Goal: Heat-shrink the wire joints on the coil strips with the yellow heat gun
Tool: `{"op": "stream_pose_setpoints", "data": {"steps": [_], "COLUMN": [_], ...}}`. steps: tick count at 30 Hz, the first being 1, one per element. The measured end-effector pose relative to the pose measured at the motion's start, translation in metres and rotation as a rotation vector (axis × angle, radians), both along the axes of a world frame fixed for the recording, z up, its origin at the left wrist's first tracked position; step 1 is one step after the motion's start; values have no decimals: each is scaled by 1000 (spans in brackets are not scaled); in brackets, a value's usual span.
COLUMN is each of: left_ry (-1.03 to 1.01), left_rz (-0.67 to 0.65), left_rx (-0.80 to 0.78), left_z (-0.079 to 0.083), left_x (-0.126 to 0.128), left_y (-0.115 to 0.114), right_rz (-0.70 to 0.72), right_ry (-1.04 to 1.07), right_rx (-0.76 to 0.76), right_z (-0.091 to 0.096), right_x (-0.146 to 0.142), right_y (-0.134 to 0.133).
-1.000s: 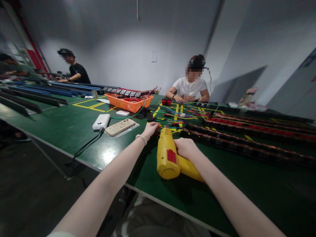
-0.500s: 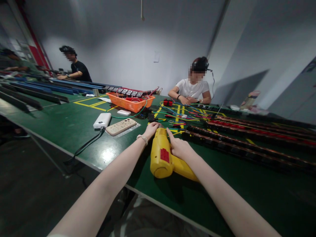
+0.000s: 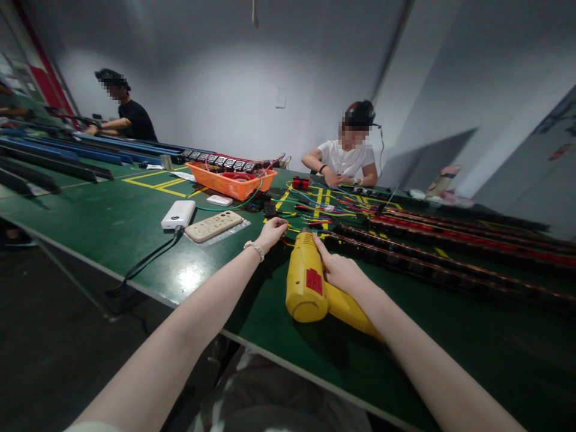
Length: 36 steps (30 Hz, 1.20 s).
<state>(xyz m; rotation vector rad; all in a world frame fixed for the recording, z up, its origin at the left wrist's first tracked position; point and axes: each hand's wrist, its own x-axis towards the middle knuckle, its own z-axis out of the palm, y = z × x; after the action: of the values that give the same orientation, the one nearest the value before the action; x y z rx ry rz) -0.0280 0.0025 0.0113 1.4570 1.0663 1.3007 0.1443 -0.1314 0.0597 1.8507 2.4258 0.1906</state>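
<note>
A yellow heat gun [image 3: 307, 281] with a red label lies on the green table [image 3: 135, 228], its nozzle pointing away from me. My right hand [image 3: 342, 271] is wrapped round the gun's handle, forefinger laid along the body. My left hand [image 3: 272, 231], with a bead bracelet at the wrist, is pinched shut just left of the nozzle, on thin coloured wires [image 3: 310, 223] that I can barely make out.
A beige remote [image 3: 214, 226], a white power bank [image 3: 179, 214] with a black cable and an orange basket [image 3: 231, 183] lie to the left. Long dark strips [image 3: 450, 258] run off to the right. One person in white sits opposite; another in black works far left.
My left hand has shifted slightly left, off the nozzle tip. The heat gun has swung a little to the right with my right hand. The view has drifted.
</note>
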Motion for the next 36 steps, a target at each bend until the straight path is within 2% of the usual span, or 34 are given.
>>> {"op": "stream_pose_setpoints", "data": {"steps": [6,11,16,21,26,36], "left_ry": [30,27,11,7,111,143], "left_rz": [-15,-26,-29,79,305,309], "left_rx": [39,34,26,-20,44,56], "left_z": [-3,-4,-4,-7,-12,-14], "left_x": [1,0,-2,7,20,20], "left_y": [0,2,4,10,17,19], "right_rz": [-44,-120,-107,-48,15,85], "right_ry": [19,36,32,3,-7,-25], "right_rx": [24,6,-8,33,43,75], "right_z": [1,3,3,4,0,-7], "right_x": [18,15,10,-7,-24,-19], "right_y": [-7,-6,-4,3,15,31]}}
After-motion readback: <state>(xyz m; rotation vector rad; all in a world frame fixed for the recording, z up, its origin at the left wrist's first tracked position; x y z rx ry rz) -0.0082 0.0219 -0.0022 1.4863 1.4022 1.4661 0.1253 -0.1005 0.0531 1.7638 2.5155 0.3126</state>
